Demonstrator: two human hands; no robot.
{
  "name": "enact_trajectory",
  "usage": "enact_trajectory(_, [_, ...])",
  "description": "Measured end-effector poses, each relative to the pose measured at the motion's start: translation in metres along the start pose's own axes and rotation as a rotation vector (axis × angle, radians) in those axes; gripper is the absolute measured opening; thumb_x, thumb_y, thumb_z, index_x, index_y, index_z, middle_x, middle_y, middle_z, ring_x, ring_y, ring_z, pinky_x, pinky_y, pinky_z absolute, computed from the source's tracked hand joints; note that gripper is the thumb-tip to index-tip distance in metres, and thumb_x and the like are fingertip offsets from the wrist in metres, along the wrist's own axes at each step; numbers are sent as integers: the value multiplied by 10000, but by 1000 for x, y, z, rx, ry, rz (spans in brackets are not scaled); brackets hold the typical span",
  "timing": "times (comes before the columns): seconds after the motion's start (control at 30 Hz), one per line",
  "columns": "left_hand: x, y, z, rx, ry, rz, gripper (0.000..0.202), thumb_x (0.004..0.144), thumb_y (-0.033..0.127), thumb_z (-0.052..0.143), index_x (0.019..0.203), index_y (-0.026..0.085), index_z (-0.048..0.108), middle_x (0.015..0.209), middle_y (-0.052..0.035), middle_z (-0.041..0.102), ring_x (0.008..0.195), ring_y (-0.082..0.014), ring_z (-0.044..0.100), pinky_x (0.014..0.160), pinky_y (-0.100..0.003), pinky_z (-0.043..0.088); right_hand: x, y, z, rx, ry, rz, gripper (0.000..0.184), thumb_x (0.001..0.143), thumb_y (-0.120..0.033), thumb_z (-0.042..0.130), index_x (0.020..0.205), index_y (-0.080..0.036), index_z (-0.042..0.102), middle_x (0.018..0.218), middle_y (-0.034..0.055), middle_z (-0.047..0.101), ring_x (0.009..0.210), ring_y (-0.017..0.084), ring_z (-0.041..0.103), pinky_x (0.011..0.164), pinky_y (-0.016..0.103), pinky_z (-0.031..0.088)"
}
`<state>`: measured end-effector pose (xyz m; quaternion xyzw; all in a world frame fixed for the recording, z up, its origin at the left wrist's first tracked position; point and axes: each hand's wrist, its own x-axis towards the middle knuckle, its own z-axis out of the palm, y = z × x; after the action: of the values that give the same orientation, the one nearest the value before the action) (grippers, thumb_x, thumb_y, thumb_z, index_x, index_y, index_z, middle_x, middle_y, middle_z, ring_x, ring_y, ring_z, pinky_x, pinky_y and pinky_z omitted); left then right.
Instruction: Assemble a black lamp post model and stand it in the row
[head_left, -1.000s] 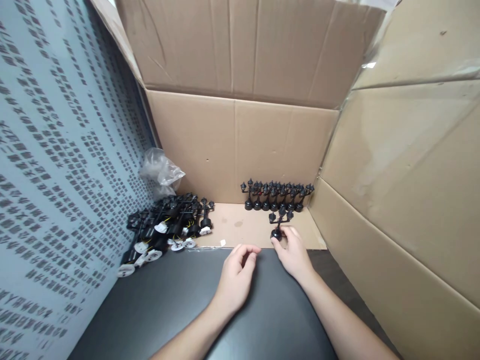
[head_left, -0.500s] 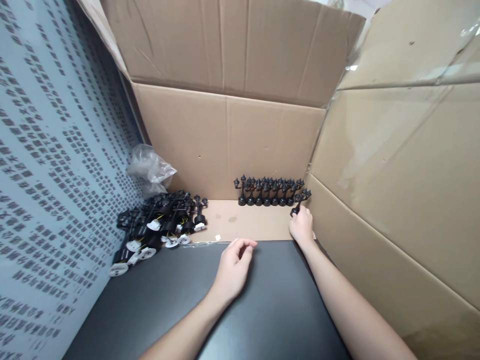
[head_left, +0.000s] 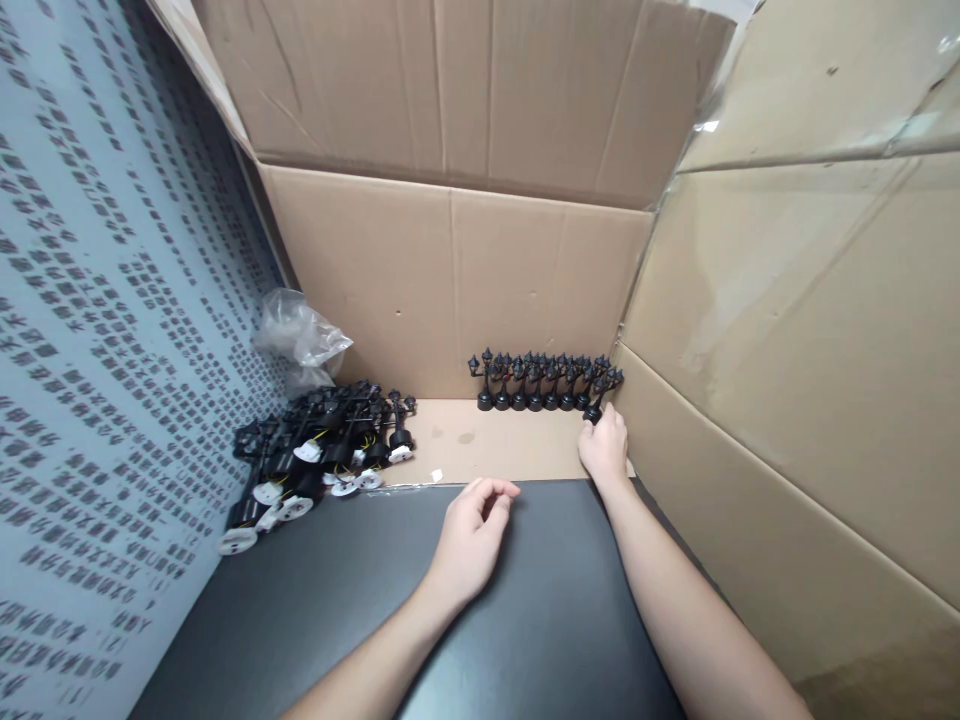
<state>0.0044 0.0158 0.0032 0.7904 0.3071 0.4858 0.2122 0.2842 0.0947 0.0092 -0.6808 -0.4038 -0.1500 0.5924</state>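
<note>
My right hand [head_left: 604, 446] pinches the black base of a miniature street lamp [head_left: 597, 402], tilted a little to the right. It is at the right end of a row of similar lamps [head_left: 535, 385], which stand upright with their round bases side by side along the back cardboard wall. Whether the held lamp touches the row I cannot tell. My left hand [head_left: 476, 530] rests near the front edge of the cardboard strip, over the dark tabletop, fingers loosely bent and the thumb apart from them, holding nothing.
On the left lies a heap of black lamps [head_left: 322, 440] with white discs and yellow wires. A crumpled clear plastic bag [head_left: 304, 335] sits behind it. Cardboard walls rise at the back [head_left: 450, 280] and right [head_left: 787, 350]. A printed blue-white panel [head_left: 112, 350] borders the left.
My right hand has moved slightly away from me, bringing the held lamp closer to the end of the row. My left hand has hardly moved.
</note>
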Motion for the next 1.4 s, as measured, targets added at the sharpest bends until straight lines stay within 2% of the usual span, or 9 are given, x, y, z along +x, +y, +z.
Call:
enact_trajectory(0.07, [0, 0, 0, 6, 0, 6, 272, 972, 395, 561, 1023, 212, 756, 1000, -72, 751, 906, -246, 663, 844, -369, 500, -6, 3, -4, -7, 11, 8, 581, 937, -215, 498, 1484, -25, 453, 1390, 292, 566, 1290, 398, 580, 1056, 454, 456])
enact_trajectory(0.2, [1, -1, 0, 8, 3, 7, 278, 974, 401, 563, 1028, 211, 760, 1008, -75, 751, 910, -244, 668, 826, -360, 506, -18, 6, -14, -41, -18, -22, 477, 945, -254, 500, 1397, -117, 564, 1366, 236, 566, 1200, 370, 621, 1028, 455, 465])
enact_trajectory(0.27, [1, -2, 1, 7, 1, 7, 274, 968, 392, 568, 1033, 210, 763, 1016, -78, 753, 904, -241, 669, 811, -354, 508, -22, 4, -17, -65, -48, -68, 469, 948, -246, 504, 1401, -181, 606, 1455, 205, 539, 1251, 373, 597, 1062, 479, 444])
enact_trajectory(0.37, [0, -2, 1, 8, 3, 9, 265, 966, 377, 564, 1024, 207, 759, 1000, -77, 750, 881, -234, 663, 799, -351, 508, -24, 0, -16, -104, -90, -132, 545, 959, -242, 505, 1498, -229, 581, 1607, 180, 457, 1349, 411, 528, 1101, 544, 408])
enact_trajectory(0.5, [-3, -1, 1, 11, 0, 9, 253, 968, 354, 558, 1018, 207, 757, 1004, -76, 746, 882, -230, 662, 814, -355, 509, -19, 0, -13, -227, -138, -175, 603, 981, -276, 492, 1577, -189, 522, 1660, 204, 422, 1351, 449, 519, 1074, 588, 419])
enact_trajectory(0.83, [-3, -1, 1, 14, -4, 1, 253, 968, 360, 568, 1020, 207, 762, 1015, -77, 755, 885, -226, 668, 799, -346, 512, -7, 3, -5, -257, -96, -157, 649, 941, -318, 557, 1541, -76, 497, 1586, 277, 478, 1284, 445, 549, 1037, 535, 424])
enact_trajectory(1.2, [-3, 1, 1, 25, -13, 2, 251, 968, 350, 558, 1017, 208, 759, 1006, -73, 743, 881, -223, 649, 810, -348, 497, -6, 0, -4, -234, -88, -139, 657, 946, -334, 568, 1542, -70, 481, 1633, 292, 368, 1313, 454, 529, 1073, 547, 407])
enact_trajectory(1.4, [-3, 2, 0, 32, -18, 6, 253, 973, 351, 559, 1018, 206, 762, 1012, -77, 748, 903, -230, 658, 820, -352, 500, -11, -3, -8, -236, -72, -123, 623, 942, -343, 585, 1508, -88, 522, 1541, 285, 384, 1275, 442, 543, 1064, 542, 423])
